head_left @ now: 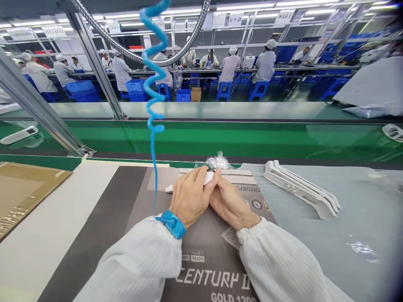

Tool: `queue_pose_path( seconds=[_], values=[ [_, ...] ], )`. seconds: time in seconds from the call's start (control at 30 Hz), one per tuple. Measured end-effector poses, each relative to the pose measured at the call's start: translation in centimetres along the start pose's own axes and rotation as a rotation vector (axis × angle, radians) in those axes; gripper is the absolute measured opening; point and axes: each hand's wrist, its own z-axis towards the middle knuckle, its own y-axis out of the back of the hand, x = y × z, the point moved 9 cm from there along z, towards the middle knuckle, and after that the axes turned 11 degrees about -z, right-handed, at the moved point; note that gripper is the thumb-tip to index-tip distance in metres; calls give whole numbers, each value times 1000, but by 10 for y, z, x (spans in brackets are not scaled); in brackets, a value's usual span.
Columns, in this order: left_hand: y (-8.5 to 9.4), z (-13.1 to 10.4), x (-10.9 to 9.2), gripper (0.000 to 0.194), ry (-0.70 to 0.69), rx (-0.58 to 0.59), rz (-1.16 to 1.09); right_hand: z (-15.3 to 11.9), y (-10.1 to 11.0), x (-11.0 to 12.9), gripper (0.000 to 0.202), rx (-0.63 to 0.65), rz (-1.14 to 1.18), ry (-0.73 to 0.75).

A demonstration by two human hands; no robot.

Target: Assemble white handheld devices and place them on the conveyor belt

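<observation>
White smock sleeves (138,258) nearest, cut off by the bottom edge. Between them: CENTURY II printed cardboard (208,241) on the table (75,209), last text line cropped. Left hand (191,195), blue wrist strap (172,223) on, is curled over a white plastic part (209,178); right hand (227,201) closes on its dark-tipped end. Part sits over the cardboard's far half, mostly covered; can't tell if the white tip (169,189) poking out left belongs to it. Right fingertips partly hidden. Foam sheet (315,256) at right carries nested white pieces (299,188). Green conveyor belt (220,140) beyond. Factory hall behind: co-workers (266,63), blue stools (224,90), small. Bulky white shape (374,86) cropped at right, unidentifiable.
</observation>
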Motion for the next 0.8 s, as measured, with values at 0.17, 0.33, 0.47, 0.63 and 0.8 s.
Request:
queue_pose_path(
  seconds=[0.17, 0.33, 0.47, 0.63, 0.8],
  values=[
    [1, -1, 26, 45, 53, 112, -74, 2, 4, 13, 26, 44, 42, -7],
    [2, 0, 55, 31, 301, 150, -310, 8, 17, 12, 28, -29, 39, 14],
    [-24, -16, 74, 48, 778, 260, -726, 8, 12, 9, 25, 46, -56, 63],
    [-25, -18, 73, 36, 886, 246, -937, 7, 17, 8, 28, 9, -113, 72],
    [39, 7, 122, 25, 826, -152, -656, 8, 30, 1, 26, -117, -111, -6]
  ],
)
